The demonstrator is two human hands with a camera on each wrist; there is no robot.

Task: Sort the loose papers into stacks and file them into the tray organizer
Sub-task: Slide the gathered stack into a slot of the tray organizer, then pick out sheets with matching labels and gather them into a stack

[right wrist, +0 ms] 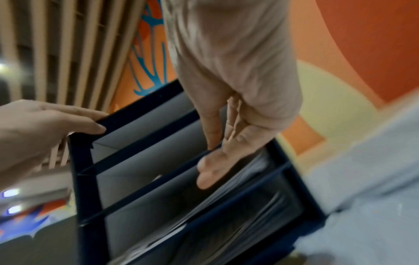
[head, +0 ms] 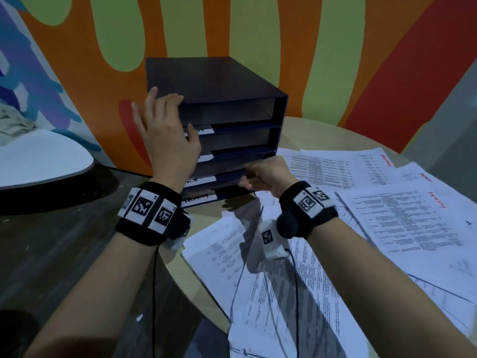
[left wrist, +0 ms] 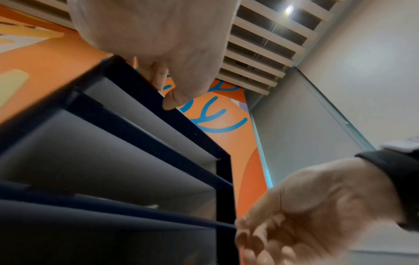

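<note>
The dark blue tray organizer (head: 219,81) stands at the back of the round table, with white handwritten labels (head: 200,131) on its shelf fronts. My left hand (head: 165,130) rests on its top front-left corner, fingers straight over the top edge. My right hand (head: 263,174) is at the front of a lower shelf and holds nothing. In the right wrist view its fingers (right wrist: 217,161) reach straight into that shelf opening, touching the divider edge. Blurred filed sheets (right wrist: 256,168) lie in the lower shelves. Loose printed papers (head: 387,215) are spread over the table to the right.
The light wooden table (head: 322,133) meets a painted orange and green wall behind the organizer. A dark desk (head: 64,254) adjoins on the left, with a white rounded surface (head: 44,156) beyond it. More overlapping sheets (head: 271,293) lie under my right forearm.
</note>
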